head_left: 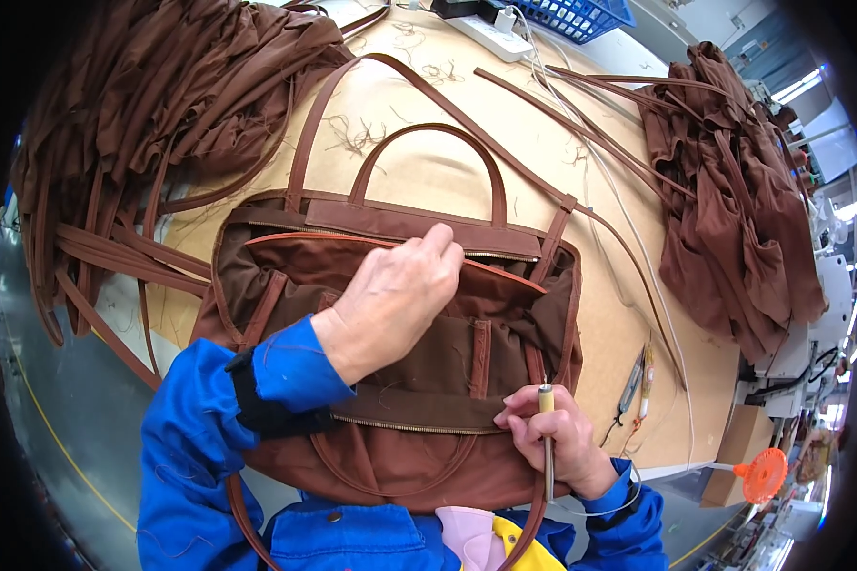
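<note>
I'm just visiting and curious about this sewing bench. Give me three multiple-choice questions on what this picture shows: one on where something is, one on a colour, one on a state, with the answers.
1. Where does the left hand rest?
A. on the open top of the brown bag
B. on the blue basket
C. on the floor

2. What colour are the person's sleeves?
A. red
B. blue
C. white

3. How is the slim tool held?
A. lying loose on the table
B. gripped in the right hand at the bag's lower edge
C. tucked in a pocket

Answers: 1 A, the fingers lie at the bag's opening by the zip. 2 B, both cuffs are bright blue. 3 B, the right fist closes round its shaft, pale tip pointing up.
</note>
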`<state>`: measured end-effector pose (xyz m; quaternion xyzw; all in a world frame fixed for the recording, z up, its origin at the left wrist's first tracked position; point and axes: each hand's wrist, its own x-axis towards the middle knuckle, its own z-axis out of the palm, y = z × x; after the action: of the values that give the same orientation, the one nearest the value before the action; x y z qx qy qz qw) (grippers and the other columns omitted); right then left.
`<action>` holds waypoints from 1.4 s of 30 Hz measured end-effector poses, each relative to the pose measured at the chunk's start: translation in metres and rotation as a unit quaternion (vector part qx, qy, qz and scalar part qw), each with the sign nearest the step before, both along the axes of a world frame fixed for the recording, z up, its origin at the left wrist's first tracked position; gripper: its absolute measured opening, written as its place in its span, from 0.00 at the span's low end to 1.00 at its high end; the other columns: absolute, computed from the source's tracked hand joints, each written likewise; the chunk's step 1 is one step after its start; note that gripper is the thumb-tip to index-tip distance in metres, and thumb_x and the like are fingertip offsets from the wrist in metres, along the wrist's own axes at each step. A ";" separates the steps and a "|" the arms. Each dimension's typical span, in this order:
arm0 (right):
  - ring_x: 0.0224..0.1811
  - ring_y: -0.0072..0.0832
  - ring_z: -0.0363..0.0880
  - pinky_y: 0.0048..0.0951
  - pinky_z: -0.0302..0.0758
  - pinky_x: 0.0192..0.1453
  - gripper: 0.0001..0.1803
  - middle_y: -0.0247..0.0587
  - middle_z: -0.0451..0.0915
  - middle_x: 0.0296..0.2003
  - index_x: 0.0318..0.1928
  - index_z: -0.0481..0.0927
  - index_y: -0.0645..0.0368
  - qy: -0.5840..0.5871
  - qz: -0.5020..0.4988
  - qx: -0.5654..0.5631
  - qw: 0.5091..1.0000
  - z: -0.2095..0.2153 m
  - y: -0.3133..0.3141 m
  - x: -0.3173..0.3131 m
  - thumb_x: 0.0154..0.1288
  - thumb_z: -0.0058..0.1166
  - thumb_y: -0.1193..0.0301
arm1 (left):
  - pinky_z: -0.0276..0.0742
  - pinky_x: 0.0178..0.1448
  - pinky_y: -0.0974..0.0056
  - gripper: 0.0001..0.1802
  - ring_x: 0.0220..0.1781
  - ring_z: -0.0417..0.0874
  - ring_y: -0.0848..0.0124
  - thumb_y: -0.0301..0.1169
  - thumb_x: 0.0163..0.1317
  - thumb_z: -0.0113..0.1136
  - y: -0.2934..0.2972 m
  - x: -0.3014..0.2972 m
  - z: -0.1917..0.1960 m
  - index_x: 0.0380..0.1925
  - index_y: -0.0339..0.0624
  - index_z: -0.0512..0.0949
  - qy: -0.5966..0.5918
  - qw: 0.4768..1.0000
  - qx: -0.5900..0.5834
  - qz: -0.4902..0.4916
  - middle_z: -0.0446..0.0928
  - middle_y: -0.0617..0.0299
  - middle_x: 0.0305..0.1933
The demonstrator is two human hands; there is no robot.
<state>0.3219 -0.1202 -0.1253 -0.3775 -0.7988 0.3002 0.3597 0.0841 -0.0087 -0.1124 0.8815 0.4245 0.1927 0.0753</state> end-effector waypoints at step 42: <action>0.31 0.33 0.84 0.29 0.84 0.29 0.17 0.50 0.80 0.41 0.35 0.66 0.57 0.021 -0.009 0.014 1.000 -0.002 0.003 -0.002 0.58 0.64 0.85 | 0.79 0.39 0.55 0.05 0.38 0.80 0.56 0.27 0.51 0.59 -0.010 0.003 -0.018 0.25 0.37 0.75 -0.023 0.952 -0.168 -0.257 0.75 0.55 0.31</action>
<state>0.3196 -0.1175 -0.1271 -0.3733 -0.7916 0.2936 0.3845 0.0873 -0.0187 -0.1308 0.9307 0.2081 0.1132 0.2788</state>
